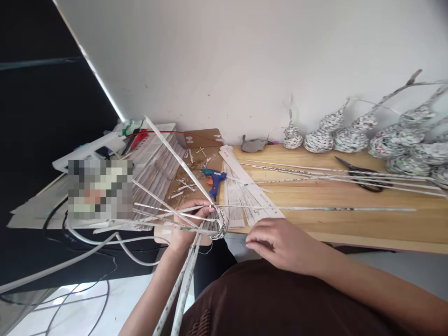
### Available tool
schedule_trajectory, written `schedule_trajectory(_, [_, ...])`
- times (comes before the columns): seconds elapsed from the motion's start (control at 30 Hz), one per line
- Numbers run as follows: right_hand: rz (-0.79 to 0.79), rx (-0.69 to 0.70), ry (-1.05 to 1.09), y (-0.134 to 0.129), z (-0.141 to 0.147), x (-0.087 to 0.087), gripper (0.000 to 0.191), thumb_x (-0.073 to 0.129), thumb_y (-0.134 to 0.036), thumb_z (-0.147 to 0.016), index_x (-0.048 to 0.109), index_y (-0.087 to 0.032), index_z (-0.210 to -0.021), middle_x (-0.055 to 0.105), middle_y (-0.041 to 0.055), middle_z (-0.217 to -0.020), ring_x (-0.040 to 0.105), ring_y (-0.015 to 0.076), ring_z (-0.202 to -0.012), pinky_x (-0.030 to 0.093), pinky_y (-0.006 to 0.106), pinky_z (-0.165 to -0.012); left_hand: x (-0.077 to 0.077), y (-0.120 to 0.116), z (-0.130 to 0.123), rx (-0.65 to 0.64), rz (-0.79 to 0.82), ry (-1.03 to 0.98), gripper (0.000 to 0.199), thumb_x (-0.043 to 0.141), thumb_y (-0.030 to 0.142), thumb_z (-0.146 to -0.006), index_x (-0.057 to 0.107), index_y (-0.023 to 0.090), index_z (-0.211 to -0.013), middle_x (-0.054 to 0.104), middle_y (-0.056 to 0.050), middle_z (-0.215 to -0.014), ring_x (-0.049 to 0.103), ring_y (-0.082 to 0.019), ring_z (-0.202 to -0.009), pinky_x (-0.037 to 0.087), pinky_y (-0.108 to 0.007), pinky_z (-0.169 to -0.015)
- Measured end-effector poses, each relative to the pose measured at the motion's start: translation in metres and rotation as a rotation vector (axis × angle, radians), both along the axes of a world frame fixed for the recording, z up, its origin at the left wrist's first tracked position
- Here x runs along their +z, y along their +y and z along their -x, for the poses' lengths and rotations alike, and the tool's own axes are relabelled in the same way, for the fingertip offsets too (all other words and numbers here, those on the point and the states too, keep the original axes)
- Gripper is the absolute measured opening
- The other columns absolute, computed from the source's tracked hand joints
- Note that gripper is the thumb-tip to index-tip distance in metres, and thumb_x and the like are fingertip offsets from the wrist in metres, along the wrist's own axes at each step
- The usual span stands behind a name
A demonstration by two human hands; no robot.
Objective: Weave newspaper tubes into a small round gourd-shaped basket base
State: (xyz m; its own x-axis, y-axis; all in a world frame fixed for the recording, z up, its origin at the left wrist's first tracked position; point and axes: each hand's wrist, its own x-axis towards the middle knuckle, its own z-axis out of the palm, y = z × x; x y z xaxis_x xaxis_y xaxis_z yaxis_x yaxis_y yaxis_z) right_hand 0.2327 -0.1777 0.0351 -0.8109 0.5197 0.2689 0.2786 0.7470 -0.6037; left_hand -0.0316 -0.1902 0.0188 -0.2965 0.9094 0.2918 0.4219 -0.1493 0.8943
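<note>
from my end, the left hand (191, 219) is clamped on a small woven paper piece (221, 227) at the front edge of the desk (350, 228); the right hand (275, 239) hangs just beside it, loosely curled, holding nothing i can see. i'd judge the weaving early: a short rounded band is done, while long paper sticks (179, 161) jut out unwoven. finished-looking gourds (318, 140) (quite a row) stand at the back right.

left forearm (159, 280) angling forward | left hand (189, 219) pinching between thumb (204, 213) and fingers (194, 204) | right forearm (364, 282) slanting inward | right hand (275, 240) hovering, loosely curling
</note>
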Motion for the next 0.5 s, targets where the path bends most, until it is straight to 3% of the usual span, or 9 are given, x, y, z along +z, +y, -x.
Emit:
schedule_trajectory(0.1, [0.072, -0.037, 0.124, -0.005, 0.012, 0.006, 0.010, 0.061, -0.020, -0.093, 0.070, -0.021, -0.094, 0.071, -0.0010, -0.080, 0.063, 0.0095, -0.068, 0.049, 0.022, -0.065, 0.003, -0.006, 0.002, -0.014, -0.014, 0.039, 0.008, 0.076, 0.027, -0.070, 0.075, 0.019, -0.069, 0.076, -0.003, -0.070, 0.072, -0.018, -0.066, 0.058, -0.025, -0.064])
schedule_trajectory(0.2, [-0.057, -0.183, 0.327, -0.003, 0.033, 0.018, 0.010, 0.065, -0.019, -0.090, 0.068, -0.019, -0.100, 0.070, 0.0015, -0.085, 0.063, 0.0102, -0.072, 0.050, 0.022, -0.068, 0.002, -0.013, -0.001, -0.042, -0.021, 0.057, 0.009, 0.076, 0.028, -0.073, 0.076, 0.020, -0.072, 0.077, -0.003, -0.072, 0.073, -0.017, -0.067, 0.058, -0.025, -0.065])
schedule_trajectory(0.33, [-0.267, -0.152, 0.275, 0.005, 0.062, 0.025, 0.011, 0.066, -0.021, -0.090, 0.064, -0.017, -0.100, 0.068, 0.0055, -0.087, 0.063, 0.0168, -0.082, 0.051, 0.029, -0.074, -0.003, -0.021, -0.007, -0.072, -0.049, 0.022, 0.013, 0.074, 0.032, -0.076, 0.075, 0.019, -0.073, 0.076, -0.003, -0.071, 0.071, -0.016, -0.064, 0.056, -0.023, -0.062])
schedule_trajectory(0.5, [-0.314, -0.186, 0.202, 0.007, 0.078, 0.023, 0.006, 0.063, -0.024, -0.092, 0.060, -0.019, -0.093, 0.068, 0.0052, -0.085, 0.063, 0.0183, -0.082, 0.050, 0.031, -0.075, -0.008, -0.027, -0.005, -0.052, -0.042, -0.008, 0.018, 0.073, 0.037, -0.078, 0.076, 0.019, -0.076, 0.077, -0.004, -0.075, 0.071, -0.017, -0.067, 0.057, -0.024, -0.065])
